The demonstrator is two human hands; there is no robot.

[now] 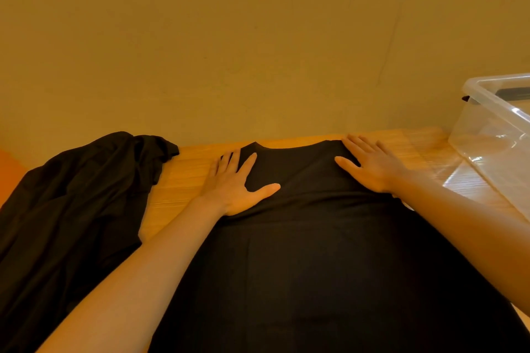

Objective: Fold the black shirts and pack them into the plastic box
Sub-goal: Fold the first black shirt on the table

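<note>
**Both palms flat on a black shirt spread over the tabletop**

Head view: a black shirt [315, 252] lies spread along the wooden tabletop [183, 178], its neckline at the far edge by the wall. The left hand [235, 183] rests flat on the shirt's left shoulder area, fingers straight and spread, thumb pointing inward; some fingertips reach past the cloth onto the wood. The right hand [370, 166] presses flat on the right shoulder area, fingers likewise straight and apart, holding nothing. Both bare forearms run over the fabric. To the left, a crumpled heap of black shirts [74, 209] sits on the tabletop, just beside the left forearm. At the right edge stands the clear plastic box [493, 135], open-topped, near the right hand but not touching it.
</note>
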